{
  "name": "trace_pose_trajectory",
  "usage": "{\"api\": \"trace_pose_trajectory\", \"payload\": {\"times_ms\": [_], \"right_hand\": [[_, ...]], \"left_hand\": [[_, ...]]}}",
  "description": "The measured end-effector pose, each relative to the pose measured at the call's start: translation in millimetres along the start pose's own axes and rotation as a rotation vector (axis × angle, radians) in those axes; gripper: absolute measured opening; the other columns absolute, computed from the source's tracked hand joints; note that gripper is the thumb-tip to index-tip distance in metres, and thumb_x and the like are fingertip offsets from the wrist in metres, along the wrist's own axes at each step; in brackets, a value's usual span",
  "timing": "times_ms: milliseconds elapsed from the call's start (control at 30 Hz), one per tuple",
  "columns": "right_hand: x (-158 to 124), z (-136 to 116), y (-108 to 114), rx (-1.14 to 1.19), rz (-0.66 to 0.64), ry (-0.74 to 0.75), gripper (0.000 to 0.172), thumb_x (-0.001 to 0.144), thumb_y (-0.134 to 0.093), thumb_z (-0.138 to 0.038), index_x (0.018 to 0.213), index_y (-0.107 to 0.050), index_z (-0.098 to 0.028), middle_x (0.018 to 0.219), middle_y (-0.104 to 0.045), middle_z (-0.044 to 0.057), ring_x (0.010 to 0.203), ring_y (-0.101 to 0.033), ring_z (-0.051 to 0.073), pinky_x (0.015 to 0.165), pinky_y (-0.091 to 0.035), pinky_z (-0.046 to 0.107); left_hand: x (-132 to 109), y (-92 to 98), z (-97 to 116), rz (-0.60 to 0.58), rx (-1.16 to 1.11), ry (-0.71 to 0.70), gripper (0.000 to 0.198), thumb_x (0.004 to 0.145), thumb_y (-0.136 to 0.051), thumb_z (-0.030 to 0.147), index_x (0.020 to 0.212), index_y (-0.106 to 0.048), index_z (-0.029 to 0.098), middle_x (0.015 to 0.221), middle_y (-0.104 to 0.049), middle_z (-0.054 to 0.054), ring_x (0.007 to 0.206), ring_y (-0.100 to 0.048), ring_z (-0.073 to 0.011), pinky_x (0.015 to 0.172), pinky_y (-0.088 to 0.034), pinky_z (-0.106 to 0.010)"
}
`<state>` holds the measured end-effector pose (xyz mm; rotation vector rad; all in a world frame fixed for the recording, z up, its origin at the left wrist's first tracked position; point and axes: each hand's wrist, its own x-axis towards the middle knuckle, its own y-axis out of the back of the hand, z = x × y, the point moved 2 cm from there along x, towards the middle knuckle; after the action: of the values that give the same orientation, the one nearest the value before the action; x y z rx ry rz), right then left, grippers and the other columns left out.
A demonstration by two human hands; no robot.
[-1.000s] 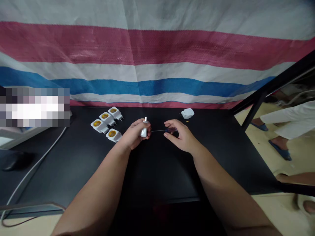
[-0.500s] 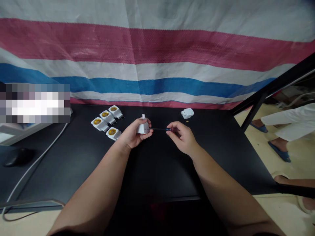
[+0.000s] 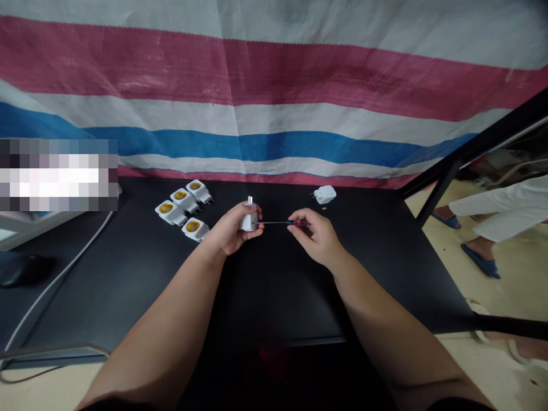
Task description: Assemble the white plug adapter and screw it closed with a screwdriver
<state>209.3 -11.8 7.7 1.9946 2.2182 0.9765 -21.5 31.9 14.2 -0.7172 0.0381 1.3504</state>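
My left hand [image 3: 233, 228] is closed around a white plug adapter [image 3: 249, 221] whose prongs point away from me. Pinched in my right hand [image 3: 314, 235] is the dark handle of a screwdriver [image 3: 276, 222]; its thin shaft reaches left to the side of the adapter. Several white plug sockets with gold-coloured round openings [image 3: 196, 229] lie left of my left hand. Beyond my right hand, another white plug piece [image 3: 325, 194] rests on the black table [image 3: 274, 297], with tiny brass-coloured parts [image 3: 324, 208] just in front of it.
A black mouse [image 3: 25, 269] and a pale cable [image 3: 64, 268] are on the left, near a blurred-out bright area. Striped sheeting [image 3: 274, 74] hangs behind the table. At the right are a black metal frame [image 3: 440, 188] and a person's legs in light trousers [image 3: 505, 208].
The whole view has shifted slightly, so the table items appear a little higher and further left. Both hands keep their holds, and the screwdriver still meets the adapter's side.
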Motion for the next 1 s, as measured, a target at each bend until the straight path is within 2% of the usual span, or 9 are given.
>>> {"api": "trace_pose_trajectory", "payload": {"times_ms": [133,233,433,500,600,767,833,933,1000], "right_hand": [[2.9,-4.0,3.1,-0.047,0.006,-0.064,0.019,0.101,-0.071,-0.042,0.101,-0.074,-0.023,0.087,-0.073,0.004,0.077,-0.069,0.019,0.073,-0.053,0.035],[4.3,-4.5,4.7,-0.106,-0.062,-0.147,0.038,0.107,-0.060,-0.050,0.082,-0.068,-0.022,0.070,-0.064,0.001,0.066,-0.059,0.017,0.068,-0.045,0.035],[2.9,1.3,8.2,0.036,-0.238,-0.179,0.022,0.104,-0.065,-0.044,0.115,-0.061,-0.024,0.089,-0.067,0.000,0.076,-0.060,0.016,0.072,-0.047,0.033],[3.0,4.1,8.4,0.007,-0.230,-0.238,0.027,0.106,-0.061,-0.050,0.099,-0.062,-0.023,0.083,-0.066,0.001,0.073,-0.059,0.017,0.070,-0.045,0.033],[3.3,6.2,6.5,-0.062,-0.205,-0.309,0.051,0.111,-0.046,-0.059,0.078,-0.060,-0.022,0.070,-0.060,0.001,0.066,-0.056,0.017,0.067,-0.042,0.035],[3.2,5.1,6.8,0.025,-0.244,-0.210,0.024,0.104,-0.064,-0.048,0.109,-0.060,-0.025,0.085,-0.065,-0.001,0.076,-0.060,0.017,0.072,-0.047,0.033],[3.9,5.5,9.2,0.004,-0.222,-0.211,0.024,0.103,-0.066,-0.048,0.103,-0.060,-0.025,0.087,-0.068,0.001,0.077,-0.062,0.018,0.073,-0.048,0.033],[5.2,7.0,9.8,-0.084,-0.183,-0.280,0.044,0.108,-0.053,-0.058,0.081,-0.058,-0.023,0.079,-0.068,0.003,0.072,-0.061,0.018,0.071,-0.044,0.035],[6.0,8.6,7.4,-0.067,-0.183,-0.276,0.046,0.109,-0.050,-0.059,0.083,-0.059,-0.023,0.077,-0.065,0.002,0.070,-0.059,0.018,0.070,-0.043,0.035]], "left_hand": [[3.4,1.4,-5.4,0.000,0.154,-0.094,0.022,0.077,-0.080,0.027,0.092,-0.067,0.018,0.081,-0.071,-0.002,0.063,-0.071,-0.0140,0.059,-0.065,-0.026],[5.5,1.3,-8.4,-0.025,0.248,-0.122,0.023,0.075,-0.082,0.029,0.089,-0.067,0.017,0.078,-0.069,-0.002,0.062,-0.071,-0.0148,0.056,-0.064,-0.026],[9.8,6.2,-9.7,0.045,0.241,-0.194,0.024,0.076,-0.082,0.033,0.084,-0.064,0.019,0.072,-0.064,0.000,0.058,-0.066,-0.0133,0.043,-0.051,-0.019],[10.0,5.8,-10.7,0.010,0.271,-0.213,0.024,0.075,-0.083,0.032,0.082,-0.064,0.019,0.072,-0.064,0.000,0.058,-0.065,-0.0132,0.042,-0.050,-0.019],[9.7,4.7,-11.3,-0.030,0.297,-0.234,0.024,0.076,-0.084,0.032,0.082,-0.066,0.019,0.071,-0.063,-0.001,0.057,-0.064,-0.0136,0.042,-0.050,-0.020],[11.7,6.3,-10.9,0.035,0.232,-0.210,0.023,0.076,-0.085,0.030,0.080,-0.066,0.018,0.071,-0.065,-0.002,0.056,-0.065,-0.0141,0.041,-0.048,-0.019],[12.1,6.0,-11.6,0.029,0.246,-0.209,0.024,0.076,-0.085,0.030,0.080,-0.065,0.019,0.071,-0.065,-0.002,0.057,-0.065,-0.0142,0.041,-0.049,-0.020],[11.9,5.1,-12.3,-0.007,0.308,-0.228,0.026,0.076,-0.086,0.033,0.082,-0.065,0.019,0.071,-0.064,-0.001,0.057,-0.065,-0.0141,0.042,-0.051,-0.021],[12.2,5.7,-12.1,-0.008,0.311,-0.228,0.027,0.075,-0.085,0.035,0.083,-0.066,0.018,0.071,-0.064,-0.001,0.057,-0.065,-0.0140,0.041,-0.050,-0.021]]}}
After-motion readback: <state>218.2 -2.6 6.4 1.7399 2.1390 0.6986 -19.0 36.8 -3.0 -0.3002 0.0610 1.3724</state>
